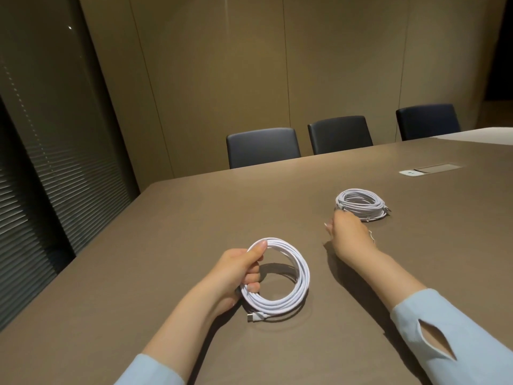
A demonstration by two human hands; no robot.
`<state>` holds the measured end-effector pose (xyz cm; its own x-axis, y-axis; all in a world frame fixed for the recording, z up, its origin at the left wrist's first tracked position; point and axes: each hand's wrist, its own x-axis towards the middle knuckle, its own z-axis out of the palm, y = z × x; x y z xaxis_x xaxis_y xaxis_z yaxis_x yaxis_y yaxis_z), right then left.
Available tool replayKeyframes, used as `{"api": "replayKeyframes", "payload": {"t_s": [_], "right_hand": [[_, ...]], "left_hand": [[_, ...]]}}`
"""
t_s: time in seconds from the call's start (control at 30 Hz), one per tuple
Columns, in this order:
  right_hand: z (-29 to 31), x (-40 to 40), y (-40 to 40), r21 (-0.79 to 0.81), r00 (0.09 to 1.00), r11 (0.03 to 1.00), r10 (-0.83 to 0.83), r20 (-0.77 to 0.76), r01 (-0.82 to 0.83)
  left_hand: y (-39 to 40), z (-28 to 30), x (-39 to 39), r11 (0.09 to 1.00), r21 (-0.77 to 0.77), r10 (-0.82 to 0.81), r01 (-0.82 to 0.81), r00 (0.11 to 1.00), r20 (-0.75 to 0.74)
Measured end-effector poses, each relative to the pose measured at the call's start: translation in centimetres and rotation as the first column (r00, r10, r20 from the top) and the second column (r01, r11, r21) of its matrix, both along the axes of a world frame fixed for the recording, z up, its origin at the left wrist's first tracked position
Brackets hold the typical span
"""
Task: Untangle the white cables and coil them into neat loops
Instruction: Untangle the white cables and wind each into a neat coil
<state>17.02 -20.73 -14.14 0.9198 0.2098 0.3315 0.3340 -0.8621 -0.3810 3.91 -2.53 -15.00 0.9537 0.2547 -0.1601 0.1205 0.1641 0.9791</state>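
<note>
Dark slatted blinds cover the far left of the room, next to a tan panelled wall. A wide brown table fills the near part of the scene.

Near the left of the table, the left hand grasps the near coil of white cable, thumb pressed over the top of the loop and fingers curled through its left side. The coil stands tilted, its lower edge on the table and its upper edge lifted by the hand. A white plug end sticks out at the bottom of the loop, lying on the table just beside the wrist. A pale blue sleeve covers the forearm near the bottom edge.

Three dark chairs stand along the far side of the table.

Further right, the right hand reaches out to the far coil, which lies flat on the table, well apart from the near one. The fingers appear to be curled on the near left edge of that coil, though the back of the hand hides the contact, so the grip cannot be told for certain. The right arm wears the same pale blue sleeve, with a slit at the cuff.

A recessed socket panel sits in the table at the far right.
</note>
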Motion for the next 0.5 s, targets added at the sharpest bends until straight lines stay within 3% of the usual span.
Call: {"api": "replayKeyframes", "payload": {"t_s": [0.03,0.1,0.17,0.2,0.27,0.37,0.5], "right_hand": [[0.6,-0.7,0.5,0.197,0.995,0.975,0.092,0.047,-0.1],[2.0,-3.2,1.5,0.606,0.951,0.744,0.299,0.075,-0.282],[2.8,-5.6,2.5,0.802,0.852,0.47,0.516,0.089,-0.369],[2.8,-6.5,2.8,0.816,0.809,0.42,0.581,0.095,-0.397],[2.5,-7.5,3.2,0.787,0.756,0.423,0.649,0.082,-0.449],[1.9,-7.6,3.4,0.73,0.739,0.48,0.672,0.051,-0.487],[0.9,-7.6,3.8,0.392,0.812,0.718,0.559,0.167,-0.575]], "left_hand": [[0.0,0.1,0.0,1.0,-0.005,0.005,-0.005,1.0,-0.006],[0.0,0.3,0.0,1.0,-0.004,0.018,-0.018,0.999,-0.027],[0.2,0.4,0.2,0.998,-0.058,0.03,-0.034,0.997,-0.071],[0.3,0.5,0.3,0.992,-0.119,0.031,-0.042,0.995,-0.092],[0.4,0.6,0.5,0.974,-0.216,0.047,-0.07,0.993,-0.108],[0.5,0.6,0.8,0.973,-0.187,0.118,-0.136,0.987,-0.105],[0.3,0.5,0.8,0.976,-0.081,0.194,-0.203,0.975,-0.103]]}}
